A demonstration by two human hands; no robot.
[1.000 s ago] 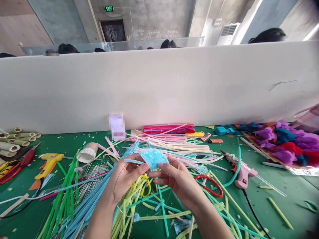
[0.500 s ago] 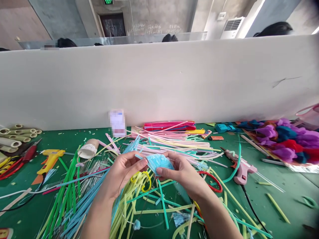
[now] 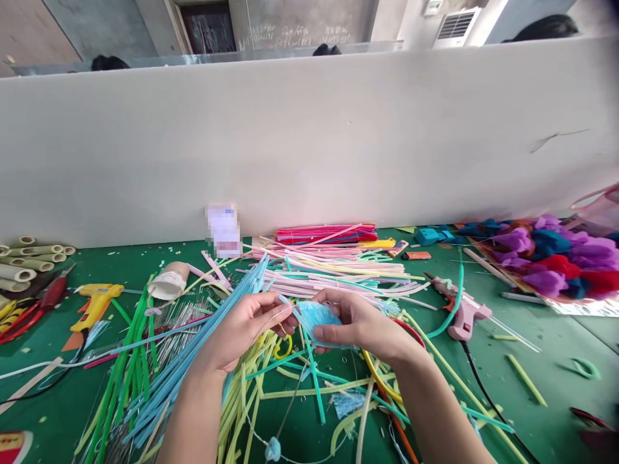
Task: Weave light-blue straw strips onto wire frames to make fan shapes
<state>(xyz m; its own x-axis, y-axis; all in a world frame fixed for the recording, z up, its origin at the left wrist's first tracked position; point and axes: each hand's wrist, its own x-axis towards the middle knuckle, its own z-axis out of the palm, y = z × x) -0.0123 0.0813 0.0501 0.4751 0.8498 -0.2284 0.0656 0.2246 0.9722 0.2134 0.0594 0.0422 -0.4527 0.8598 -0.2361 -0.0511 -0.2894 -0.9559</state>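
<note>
In the head view a light-blue fan-shaped piece (image 3: 316,317), apparently of flattened chenille stems, is held up above the middle of the table. My right hand (image 3: 355,325) grips its broad side, thumb in front and fingers behind. My left hand (image 3: 256,325) pinches the narrow end on the other side, where a thin light strand shows at the fingertips. Below the hands hangs or lies a thin wire loop with a small blue fluffy ball (image 3: 273,449). Yellow-green chenille stems (image 3: 251,393) and a blue tassel-like scrap (image 3: 347,405) lie underneath.
Blue stems (image 3: 169,380) and green stems (image 3: 130,361) spread at the left near a yellow glue gun (image 3: 97,304) and a cardboard roll (image 3: 169,281). Pink stems (image 3: 333,270) lie behind. A pink glue gun (image 3: 465,316) and purple-red fluffy flowers (image 3: 556,258) are at right, before a white partition (image 3: 309,148).
The view has tilted down slightly. Both hands have shifted a little right with the blue fan piece, which has turned somewhat. The loop with the fluffy ball has swung slightly right.
</note>
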